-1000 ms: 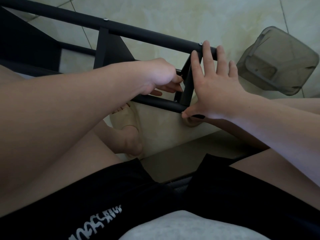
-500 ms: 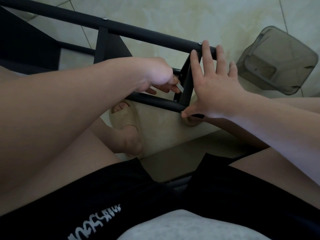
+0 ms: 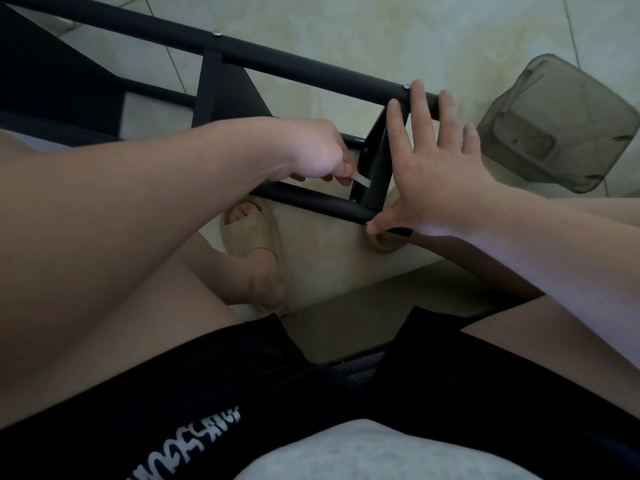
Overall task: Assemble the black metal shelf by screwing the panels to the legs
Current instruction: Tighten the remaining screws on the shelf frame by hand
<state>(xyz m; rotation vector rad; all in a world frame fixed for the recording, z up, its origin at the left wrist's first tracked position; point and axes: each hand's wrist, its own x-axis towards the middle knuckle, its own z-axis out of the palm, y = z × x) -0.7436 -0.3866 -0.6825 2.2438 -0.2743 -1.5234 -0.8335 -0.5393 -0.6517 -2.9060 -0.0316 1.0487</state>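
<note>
The black metal shelf (image 3: 294,69) lies on its side on the tiled floor, its round legs running from upper left to right. A black panel (image 3: 372,168) stands between the far leg and the near leg (image 3: 311,199). My left hand (image 3: 318,154) pinches a small silver tool (image 3: 362,180), its tip at the panel's inner edge near the near leg. My right hand (image 3: 433,168) lies flat with spread fingers against the panel's outer face, fingertips on the far leg, thumb on the near leg's end. A screw head (image 3: 406,86) shows on the far leg.
An upturned grey translucent plastic container (image 3: 561,123) lies on the floor at right. My foot in a beige slipper (image 3: 252,233) is under the near leg. My legs in black shorts fill the lower view. Another panel (image 3: 214,95) sits further left.
My left hand has turned slightly, and the silver tool now shows below its fingers at the panel. My right hand stays pressed on the panel.
</note>
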